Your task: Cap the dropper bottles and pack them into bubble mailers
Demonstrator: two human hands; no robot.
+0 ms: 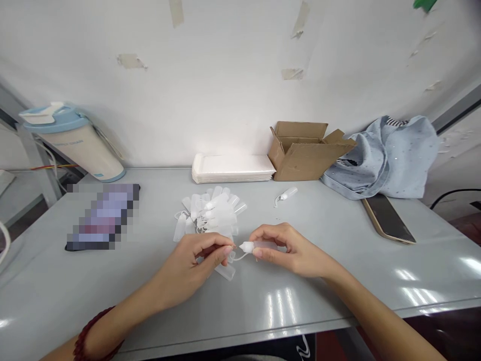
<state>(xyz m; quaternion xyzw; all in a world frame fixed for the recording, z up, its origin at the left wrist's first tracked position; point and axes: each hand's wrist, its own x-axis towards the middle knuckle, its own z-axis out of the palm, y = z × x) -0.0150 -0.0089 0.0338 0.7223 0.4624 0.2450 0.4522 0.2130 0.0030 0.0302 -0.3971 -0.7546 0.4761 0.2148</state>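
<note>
My right hand is closed around a small translucent bottle that lies on its side, its white pointed tip facing left. A thin white strap curves from the bottle's neck toward my left hand. My left thumb and fingertips are pinched together just left of the tip, on something too small to make out. Behind my left hand lies a pile of similar bottles, and one more bottle lies just in front of my left fingertips. A single bottle rests apart at the back right.
Against the wall are a stack of white envelopes and an open cardboard box. A light blue bag partly covers a phone at right. On the left stand a tumbler and a pixelated phone-like device.
</note>
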